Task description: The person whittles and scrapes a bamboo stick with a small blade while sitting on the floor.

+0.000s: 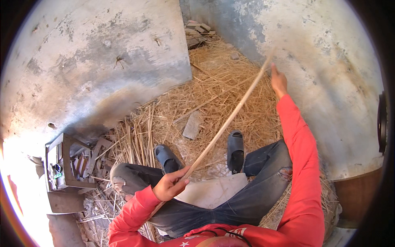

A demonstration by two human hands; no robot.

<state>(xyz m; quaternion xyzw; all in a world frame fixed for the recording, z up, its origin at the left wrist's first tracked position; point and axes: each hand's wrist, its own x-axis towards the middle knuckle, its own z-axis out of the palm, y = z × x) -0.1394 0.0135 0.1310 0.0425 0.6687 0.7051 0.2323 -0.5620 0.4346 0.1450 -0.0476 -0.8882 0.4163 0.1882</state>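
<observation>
Here, left hand (169, 186) and right hand (278, 80) both close around a long wooden stick (224, 126) above scattered straw (218, 88).

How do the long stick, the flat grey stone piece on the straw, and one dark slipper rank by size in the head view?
1. long stick
2. and 3. unsure: dark slipper and flat grey stone piece look alike in size.

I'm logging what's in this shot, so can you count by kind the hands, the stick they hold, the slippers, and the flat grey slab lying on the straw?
Hands: 2, left hand and right hand
Stick: 1
Slippers: 2, left slipper and right slipper
Slab: 1
Total: 6
</observation>
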